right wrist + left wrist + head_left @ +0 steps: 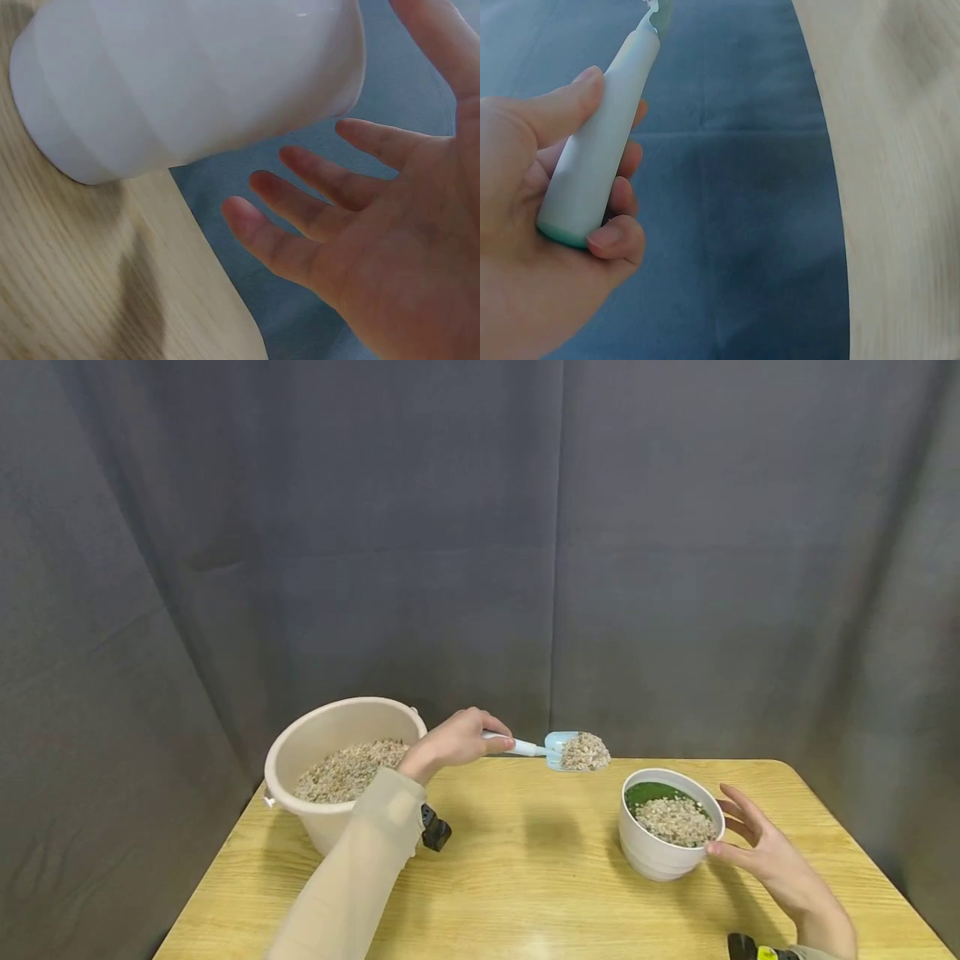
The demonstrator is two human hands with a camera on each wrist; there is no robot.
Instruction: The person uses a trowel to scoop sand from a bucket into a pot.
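My left hand (pixel 457 742) (pixel 562 217) grips the white handle of a small pale-blue scoop (pixel 573 751) (pixel 604 146). The scoop is heaped with beige gravel and hangs above the table between the bucket and the pot. A cream bucket (pixel 300 756) of gravel stands at the left. A white pot (pixel 660 852) (pixel 187 75) at the right holds gravel over something green. My right hand (pixel 757 847) (pixel 375 217) is spread beside the pot's right side, thumb at its rim, fingers straight.
The wooden table (pixel 540 893) carries only the bucket and the pot. A dark grey curtain (pixel 480 543) hangs close behind the table's far edge. Black wrist cameras show on both forearms.
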